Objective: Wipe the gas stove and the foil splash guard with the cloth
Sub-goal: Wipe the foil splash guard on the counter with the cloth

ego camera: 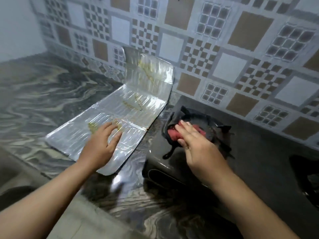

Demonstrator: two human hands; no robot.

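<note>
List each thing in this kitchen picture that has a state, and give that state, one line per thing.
foil splash guard: lying partly flat on the counter, far end propped against the wall, yellow stains on it
red cloth: bunched on the burner under the right hand
gas stove: no flame visible
left hand: open, over the foil
right hand: open, fingers straight on the cloth

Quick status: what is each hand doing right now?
Left hand: open, fingers spread on the foil splash guard.
Right hand: open, straight fingers pressing the red cloth on the gas stove.
</note>
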